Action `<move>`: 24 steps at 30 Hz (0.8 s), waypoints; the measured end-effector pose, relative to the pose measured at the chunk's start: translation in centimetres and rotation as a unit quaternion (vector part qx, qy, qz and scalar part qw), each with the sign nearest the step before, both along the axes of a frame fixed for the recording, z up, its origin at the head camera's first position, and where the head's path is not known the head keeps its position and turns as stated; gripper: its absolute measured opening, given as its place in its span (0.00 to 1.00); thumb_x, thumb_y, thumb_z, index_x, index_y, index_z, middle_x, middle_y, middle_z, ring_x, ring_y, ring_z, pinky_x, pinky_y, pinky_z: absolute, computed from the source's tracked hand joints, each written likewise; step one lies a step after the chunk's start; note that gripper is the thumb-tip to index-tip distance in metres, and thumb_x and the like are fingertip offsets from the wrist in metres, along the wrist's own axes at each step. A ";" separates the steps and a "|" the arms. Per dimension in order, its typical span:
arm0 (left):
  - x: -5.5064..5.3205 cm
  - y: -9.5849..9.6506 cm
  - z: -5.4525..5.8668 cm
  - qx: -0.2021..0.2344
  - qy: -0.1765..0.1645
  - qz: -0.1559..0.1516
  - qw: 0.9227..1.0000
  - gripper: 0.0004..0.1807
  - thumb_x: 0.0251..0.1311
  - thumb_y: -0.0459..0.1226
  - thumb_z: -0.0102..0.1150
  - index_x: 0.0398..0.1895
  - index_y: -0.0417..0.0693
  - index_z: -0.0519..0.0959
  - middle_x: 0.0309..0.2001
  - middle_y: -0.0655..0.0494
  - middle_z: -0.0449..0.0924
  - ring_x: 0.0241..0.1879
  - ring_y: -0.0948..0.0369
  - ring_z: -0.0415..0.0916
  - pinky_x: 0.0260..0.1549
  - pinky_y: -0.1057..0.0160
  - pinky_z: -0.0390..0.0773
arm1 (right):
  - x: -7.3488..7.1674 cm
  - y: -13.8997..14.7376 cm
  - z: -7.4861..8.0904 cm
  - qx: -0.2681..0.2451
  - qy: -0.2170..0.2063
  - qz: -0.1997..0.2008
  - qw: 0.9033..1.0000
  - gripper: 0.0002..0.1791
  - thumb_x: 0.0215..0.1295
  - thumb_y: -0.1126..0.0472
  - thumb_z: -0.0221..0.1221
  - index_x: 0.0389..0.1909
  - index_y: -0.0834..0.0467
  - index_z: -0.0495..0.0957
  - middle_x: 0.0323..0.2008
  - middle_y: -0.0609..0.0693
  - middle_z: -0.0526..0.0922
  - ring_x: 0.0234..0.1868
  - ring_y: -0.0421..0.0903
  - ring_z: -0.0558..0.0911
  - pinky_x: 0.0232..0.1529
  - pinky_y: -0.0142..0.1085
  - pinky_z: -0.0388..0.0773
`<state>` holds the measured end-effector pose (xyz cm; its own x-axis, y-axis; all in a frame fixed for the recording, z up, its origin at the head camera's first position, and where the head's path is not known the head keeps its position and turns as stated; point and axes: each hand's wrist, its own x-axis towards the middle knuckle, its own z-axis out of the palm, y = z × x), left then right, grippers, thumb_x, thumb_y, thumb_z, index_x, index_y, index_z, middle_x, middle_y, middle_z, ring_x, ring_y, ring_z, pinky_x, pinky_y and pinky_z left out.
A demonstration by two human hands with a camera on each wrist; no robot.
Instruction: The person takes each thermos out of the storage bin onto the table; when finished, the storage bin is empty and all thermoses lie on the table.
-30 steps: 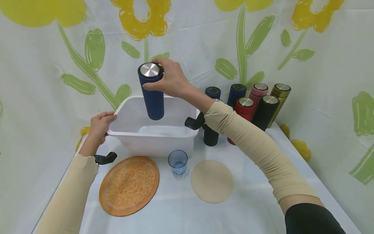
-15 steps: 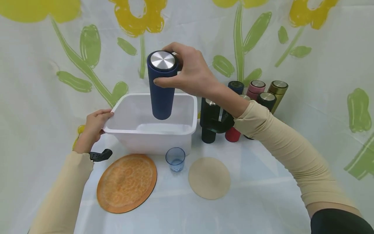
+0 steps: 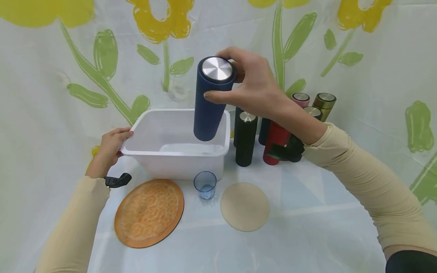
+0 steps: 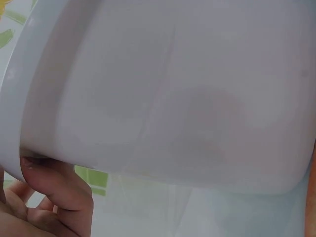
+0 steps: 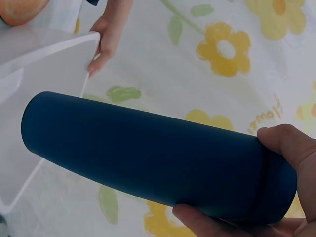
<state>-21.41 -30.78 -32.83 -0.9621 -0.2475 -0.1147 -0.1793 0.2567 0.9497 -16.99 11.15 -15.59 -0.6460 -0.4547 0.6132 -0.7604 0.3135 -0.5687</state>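
My right hand [image 3: 254, 83] grips a dark blue thermos [image 3: 212, 110] near its silver-topped lid, thumb on the near side and fingers behind. The thermos hangs over the right part of a white plastic tub [image 3: 175, 154], its base tipped slightly left. In the right wrist view the blue thermos [image 5: 148, 153] fills the middle, held at its lid end. At the tub's left end my left hand [image 3: 110, 147] holds the rim. The left wrist view shows its thumb [image 4: 57, 185] under the rim of the tub [image 4: 148, 98].
Right of the tub stand several thermoses: a black one [image 3: 246, 142], a red one [image 3: 275, 140], a gold one [image 3: 324, 106], partly behind my right arm. In front lie a blue glass [image 3: 205, 185], an orange-brown round mat [image 3: 149, 213] and a beige disc [image 3: 245, 207].
My right hand has carried the blue thermos rightward over the tub, from near its middle to its right part. The left hand stays on the rim.
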 end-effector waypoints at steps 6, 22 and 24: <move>-0.1 -0.4 -0.1 0.040 -0.005 0.004 0.999 0.31 0.72 0.45 0.54 0.74 0.43 0.64 0.68 0.43 0.61 0.34 0.69 0.78 0.30 0.67 0.82 | 1.7 2.6 -0.1 0.008 -0.008 -0.048 0.999 0.32 0.53 0.59 0.74 0.60 0.60 0.75 0.49 0.51 0.83 0.46 0.46 0.84 0.48 0.37 0.79; 0.1 -1.3 -0.1 0.103 -0.016 -0.009 0.994 0.34 0.72 0.44 0.56 0.76 0.45 0.60 0.54 0.55 0.67 0.40 0.64 0.78 0.34 0.65 0.83 | 5.3 9.2 -0.8 0.031 0.025 -0.131 0.991 0.34 0.50 0.67 0.76 0.61 0.58 0.76 0.50 0.49 0.82 0.41 0.41 0.83 0.39 0.24 0.79; 0.2 -1.2 -0.1 0.102 -0.017 -0.006 0.995 0.33 0.72 0.45 0.56 0.76 0.46 0.60 0.54 0.56 0.68 0.40 0.63 0.78 0.35 0.65 0.83 | 5.5 9.9 -1.0 0.031 0.023 -0.136 0.990 0.35 0.49 0.68 0.76 0.61 0.57 0.76 0.48 0.48 0.82 0.39 0.41 0.83 0.38 0.23 0.78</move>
<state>-21.23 -31.97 -32.91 -0.9595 -0.2044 -0.1939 -0.2104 0.0619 0.9757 -11.49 21.01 -16.63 -0.7220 -0.3053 0.6209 -0.6674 0.5443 -0.5083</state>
